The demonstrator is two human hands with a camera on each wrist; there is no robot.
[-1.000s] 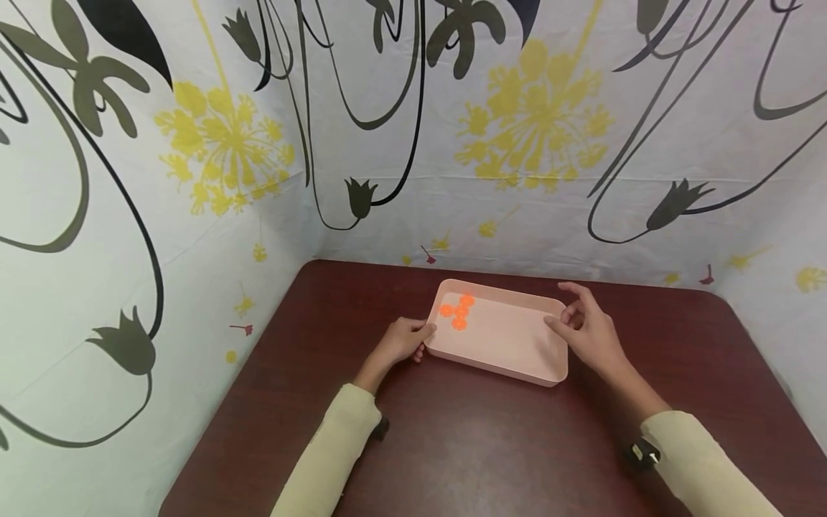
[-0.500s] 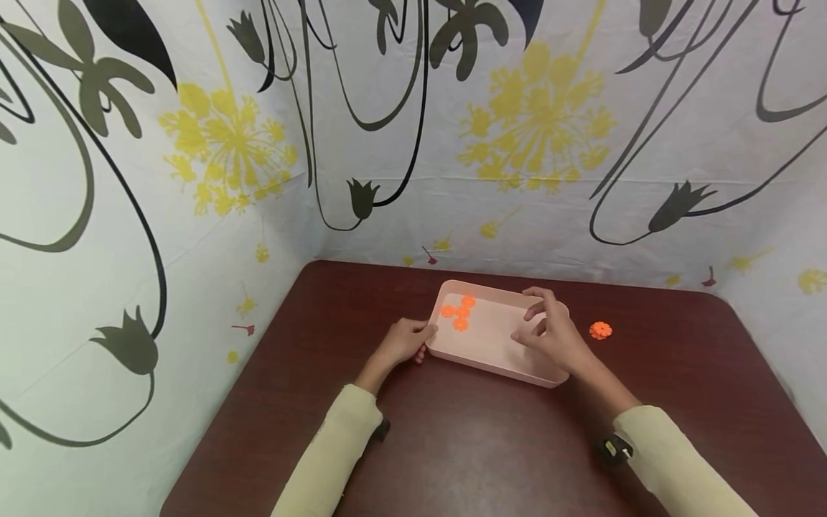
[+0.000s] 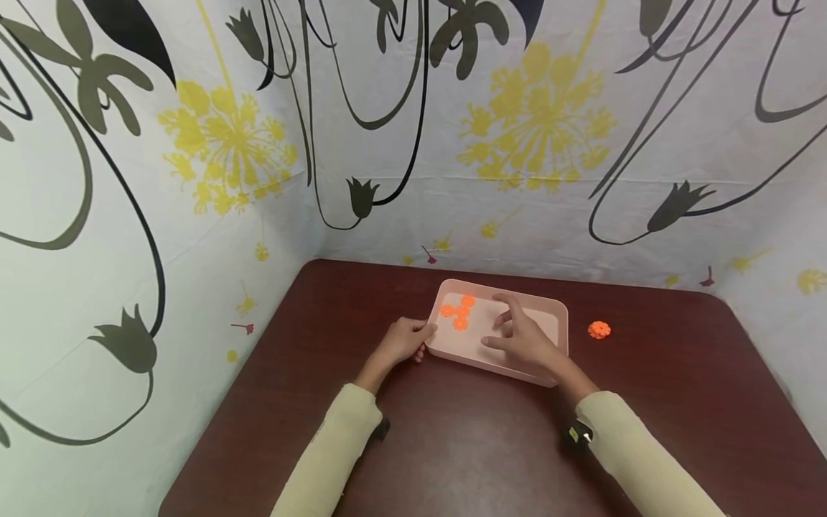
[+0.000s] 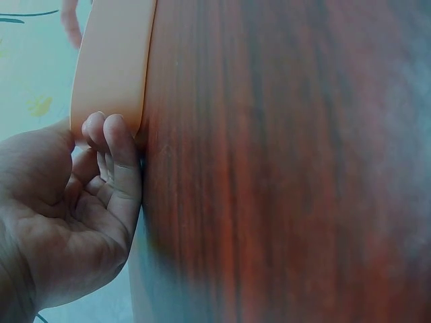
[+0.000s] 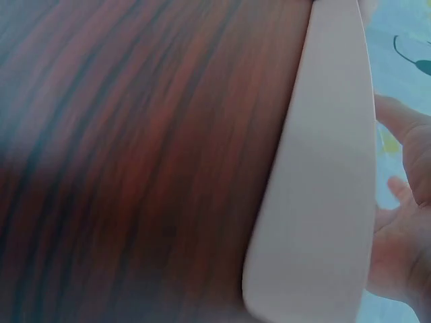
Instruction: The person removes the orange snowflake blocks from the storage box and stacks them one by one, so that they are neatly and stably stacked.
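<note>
A shallow pink tray (image 3: 497, 359) lies at a slant on the table. Its left end is held by my left hand (image 3: 402, 340), thumb over the rim and fingers curled against the outside; the left wrist view shows these fingers (image 4: 118, 145) at the tray's corner. Several small orange flower-shaped discs (image 3: 461, 311) lie together on the tray's left part. Over the tray's middle hovers my right hand (image 3: 526, 341), thumb and forefinger apart, holding nothing. In the right wrist view the tray wall (image 5: 316, 175) partly hides this hand (image 5: 404, 229).
Right of the tray, a small orange cluster (image 3: 599, 329) of the same flower-like shape sits on the dark reddish wooden table (image 3: 465, 445). Behind and beside the table hangs a white cloth (image 3: 400, 237) printed with flowers.
My right hand has moved left from the tray's right end to over its middle, uncovering the orange cluster on the table. The left hand keeps its hold, and the tray stays put.
</note>
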